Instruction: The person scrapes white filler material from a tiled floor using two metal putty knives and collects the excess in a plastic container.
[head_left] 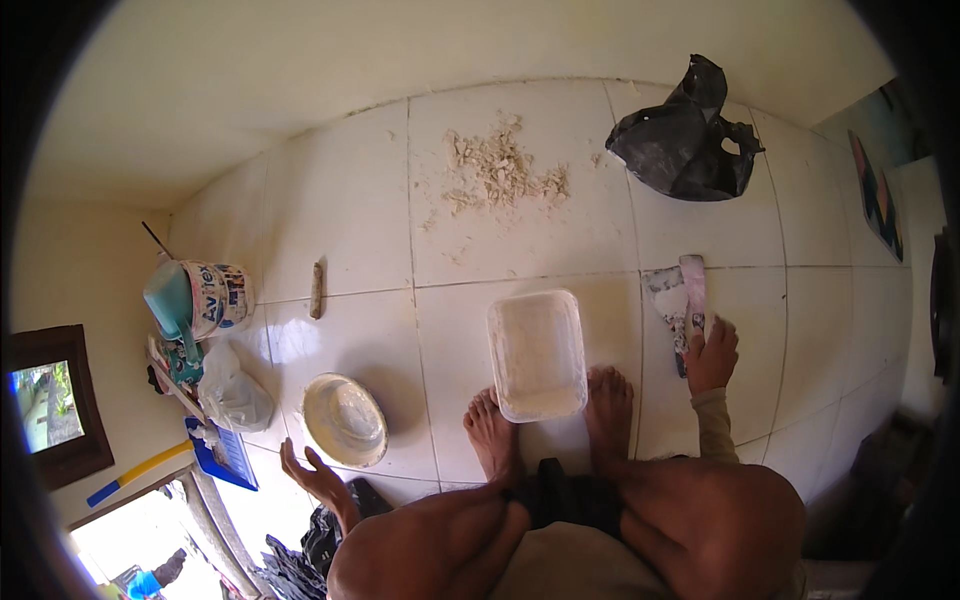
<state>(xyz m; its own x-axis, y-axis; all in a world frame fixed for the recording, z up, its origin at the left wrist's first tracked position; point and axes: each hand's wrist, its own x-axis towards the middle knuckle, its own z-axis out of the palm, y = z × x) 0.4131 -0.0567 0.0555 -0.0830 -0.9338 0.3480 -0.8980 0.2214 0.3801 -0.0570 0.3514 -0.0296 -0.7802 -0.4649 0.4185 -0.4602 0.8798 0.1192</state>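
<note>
My right hand (712,357) is closed at the handle of a putty knife with a pinkish blade (692,275), low over the tiles. Just left of it lies a wider putty knife (667,296), its blade smeared with pale filler. My left hand (318,482) holds nothing, fingers apart, beside a round bowl (318,432) coated with dried pale residue. Between my bare feet stands a clear rectangular plastic tub (538,350), with whitish film on its walls.
Pale scrapings (500,170) lie heaped near the wall. A black plastic bag (690,150) sits at the far right. On the left are a paint bucket (222,298) with a teal dipper (170,297), a white bag (235,388), a blue dustpan (222,460) and a short stick (317,290).
</note>
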